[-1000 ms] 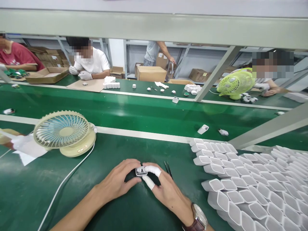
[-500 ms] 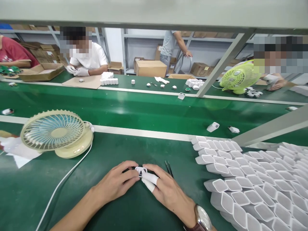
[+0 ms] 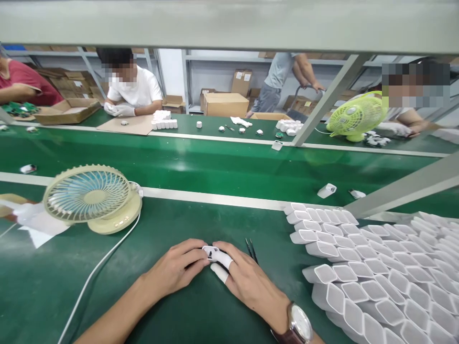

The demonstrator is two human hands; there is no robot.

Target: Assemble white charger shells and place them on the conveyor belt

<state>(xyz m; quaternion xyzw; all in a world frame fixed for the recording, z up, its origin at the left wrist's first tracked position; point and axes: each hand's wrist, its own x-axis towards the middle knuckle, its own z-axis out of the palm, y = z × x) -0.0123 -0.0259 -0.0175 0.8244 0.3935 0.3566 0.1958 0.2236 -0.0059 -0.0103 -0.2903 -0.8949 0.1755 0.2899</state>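
Observation:
Between both hands is a small white plastic housing [image 3: 209, 249], its open end facing up and a dark part showing inside. My left hand [image 3: 182, 263] is closed on the housing's left side, fingertips along its edge. From the right, my right hand [image 3: 244, 274] grips it too, with white finger cots on two fingers; one covered fingertip presses at the opening. The fingers hide most of the housing. Just beyond my right hand lies a pair of dark tweezers [image 3: 251, 249] on the green table [image 3: 161, 315].
Rows of white open-ended housings [image 3: 362, 272] fill the right side. A cream fan [image 3: 95, 196] with a white cable [image 3: 98, 272] stands at left. Beyond a white rail, a green conveyor belt [image 3: 215, 172] carries a few parts. Co-workers sit across it; a metal post [image 3: 405, 184] slants at right.
Both hands stay on the housing with only slight finger shifts. Parts on the belt have moved right. The standing person in the background has moved right.

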